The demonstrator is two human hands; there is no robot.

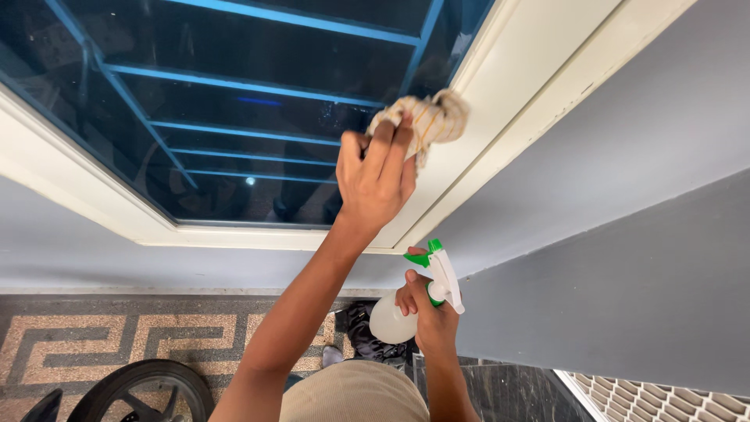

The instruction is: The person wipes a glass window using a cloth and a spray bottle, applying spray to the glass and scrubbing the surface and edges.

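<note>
The left hand (375,176) presses a bunched cloth (426,119) against the window glass (258,86), right where the glass meets the cream frame (500,101). The cloth is light with thin stripes, and it sits at about 12 o'clock from the hand. The fingers are curled down over it, so this grip is closed on the cloth and holds it tight to the pane.

The right hand (430,312) is lower, at about 5 o'clock from the left hand, away from the glass. It holds a spray bottle (406,305) with a white and green trigger top. The fingers wrap around the neck, so this grip is closed too. The nozzle points up toward the window.

It looks like the wiping step is going on now, at the right edge of the pane. The next move seems to call for sliding the cloth along the glass while keeping it flat and pressed. The big part of the pane at 9 o'clock from the cloth looks not yet reached.

The bottle is the only container. Its body is pale and see-through, but I cannot tell how much liquid is inside.

Down below are a patterned floor (117,336) and a black wheel (148,387) at about 7 o'clock.
</note>
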